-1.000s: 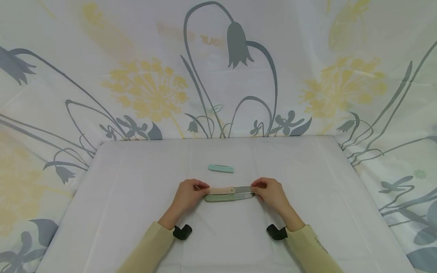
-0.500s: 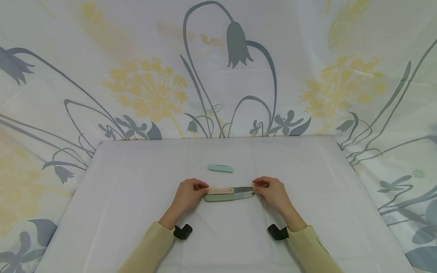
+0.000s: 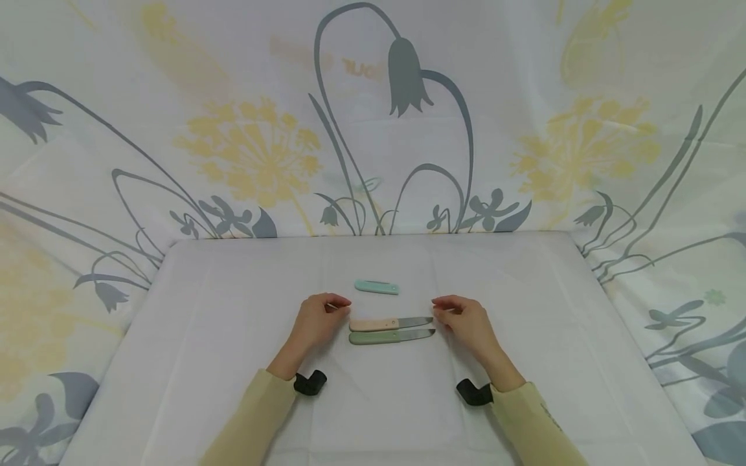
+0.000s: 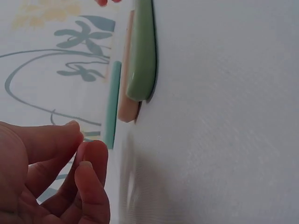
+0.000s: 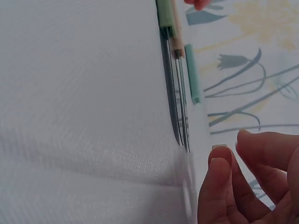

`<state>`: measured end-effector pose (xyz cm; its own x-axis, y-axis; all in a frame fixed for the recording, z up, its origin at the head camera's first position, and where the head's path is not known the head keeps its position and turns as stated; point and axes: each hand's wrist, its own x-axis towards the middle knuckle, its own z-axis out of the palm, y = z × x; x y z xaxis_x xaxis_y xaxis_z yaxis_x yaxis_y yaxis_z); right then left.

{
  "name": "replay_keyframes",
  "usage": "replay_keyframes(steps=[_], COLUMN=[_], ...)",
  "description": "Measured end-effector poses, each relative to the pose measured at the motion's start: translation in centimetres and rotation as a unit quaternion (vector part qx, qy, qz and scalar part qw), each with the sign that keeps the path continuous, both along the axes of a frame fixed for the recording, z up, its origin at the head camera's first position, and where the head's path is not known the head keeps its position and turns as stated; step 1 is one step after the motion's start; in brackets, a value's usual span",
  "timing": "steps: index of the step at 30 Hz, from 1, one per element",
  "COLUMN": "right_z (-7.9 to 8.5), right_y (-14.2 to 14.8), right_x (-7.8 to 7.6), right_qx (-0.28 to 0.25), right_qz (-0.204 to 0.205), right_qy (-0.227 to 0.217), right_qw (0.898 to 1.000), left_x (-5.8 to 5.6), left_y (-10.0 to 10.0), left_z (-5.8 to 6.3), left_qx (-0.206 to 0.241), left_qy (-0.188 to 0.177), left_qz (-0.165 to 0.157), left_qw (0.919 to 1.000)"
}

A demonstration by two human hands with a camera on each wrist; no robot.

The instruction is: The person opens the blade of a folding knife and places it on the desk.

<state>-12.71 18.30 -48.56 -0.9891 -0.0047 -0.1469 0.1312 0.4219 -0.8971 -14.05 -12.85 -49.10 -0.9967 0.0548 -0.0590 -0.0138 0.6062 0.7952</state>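
Two unfolded folding knives lie side by side on the white cloth, blades pointing right in the head view. The farther is the pink-handled knife [image 3: 374, 325]; the nearer is the green-handled knife [image 3: 375, 338]. Beyond them lies a teal folding knife [image 3: 376, 287], folded. My left hand [image 3: 316, 322] hovers just off the pink handle's end, its fingers loosely bent and holding nothing. Near the blade tips, my right hand [image 3: 468, 325] is likewise bare, thumb and fingertips slightly apart. Both wrist views show gaps between the fingers and the knives.
The white-covered table [image 3: 373, 414] runs back to a flower-patterned curtain [image 3: 501, 129], which also rises along both sides. A black wrist device [image 3: 311, 383] sits at the left cuff, another black device [image 3: 473, 393] at the right.
Both hands have let go of the pink-handled knife and drawn back from its ends, rising slightly. The knife stays beside the green one. The teal knife has not moved.
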Motion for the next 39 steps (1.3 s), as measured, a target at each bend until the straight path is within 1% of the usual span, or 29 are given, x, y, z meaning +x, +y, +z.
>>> replay_keyframes(steps=[6, 12, 18, 22, 27, 30, 33, 39], right_z=[-0.2, -0.3, -0.3, -0.2, -0.4, -0.6, -0.7, -0.6], right_y=[-0.7, -1.9, -3.1, -3.8, -4.8, -5.1, -5.3, -6.0], right_x=[-0.5, -0.9, -1.6, -2.0, -2.1, -2.1, -2.2, -2.4], right_qx=[-0.039, -0.042, -0.062, -0.07, -0.079, -0.084, -0.077, -0.068], right_qz=[-0.01, -0.006, 0.003, 0.003, 0.018, 0.02, 0.02, 0.033], right_qy=[-0.014, -0.013, -0.016, -0.027, -0.037, -0.043, -0.043, -0.042], right_qw=[0.999, 0.999, 0.998, 0.997, 0.996, 0.995, 0.996, 0.996], left_x=[-1.0, -1.7, -2.3, -2.4, -2.3, -2.2, -2.2, -2.2], left_y=[0.6, 1.6, 2.5, 3.0, 3.4, 3.8, 4.1, 4.1], left_z=[0.3, 0.3, 0.1, -0.1, -0.1, -0.1, -0.1, 0.1], left_qx=[0.026, 0.065, 0.091, 0.097, 0.102, 0.102, 0.102, 0.102], left_qy=[-0.014, -0.022, -0.018, -0.028, -0.036, -0.041, -0.044, -0.042], left_qz=[0.021, 0.043, 0.062, 0.066, 0.075, 0.071, 0.07, 0.087], left_qw=[0.9993, 0.9967, 0.9938, 0.9927, 0.9913, 0.9914, 0.9914, 0.9901])
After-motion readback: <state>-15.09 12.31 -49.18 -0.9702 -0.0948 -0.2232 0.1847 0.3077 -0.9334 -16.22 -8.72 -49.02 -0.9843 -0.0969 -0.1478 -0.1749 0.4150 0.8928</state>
